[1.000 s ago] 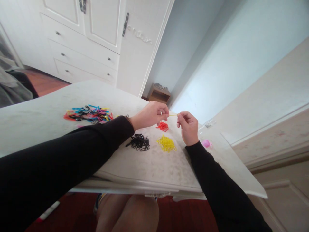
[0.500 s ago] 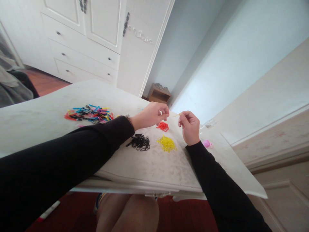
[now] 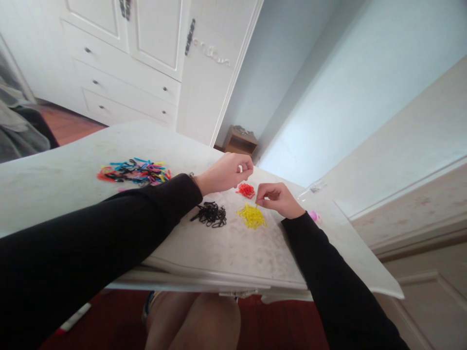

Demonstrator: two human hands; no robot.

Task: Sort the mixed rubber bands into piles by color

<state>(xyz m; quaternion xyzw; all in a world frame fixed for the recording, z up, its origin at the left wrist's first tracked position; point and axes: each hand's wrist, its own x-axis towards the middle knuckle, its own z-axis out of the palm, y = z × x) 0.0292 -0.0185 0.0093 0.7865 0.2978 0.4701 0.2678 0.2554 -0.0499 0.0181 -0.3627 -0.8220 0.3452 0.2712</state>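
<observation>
My right hand [image 3: 279, 199] pinches a yellow rubber band [image 3: 257, 205] at the top edge of the yellow rubber band pile [image 3: 251, 217]. Up and to the left, my left hand [image 3: 231, 170] hovers over the table with thumb and fingers pinched together; whatever may be between them is hidden. Below that hand lies a small pile of red rubber bands [image 3: 246, 190]. A pile of black rubber bands [image 3: 211, 215] is under my left wrist, left of the yellow ones.
Beyond my left sleeve spreads a mixed heap of coloured rubber bands [image 3: 136, 171] on the white table [image 3: 175, 243]. A pink object [image 3: 314, 216] and a clear plastic item [image 3: 310, 190] lie by my right wrist. A white cabinet [image 3: 142, 63] stands behind.
The yellow band that stretched between both hands is now only in my right hand, which has come down and left to the yellow pile. My left hand has barely moved.
</observation>
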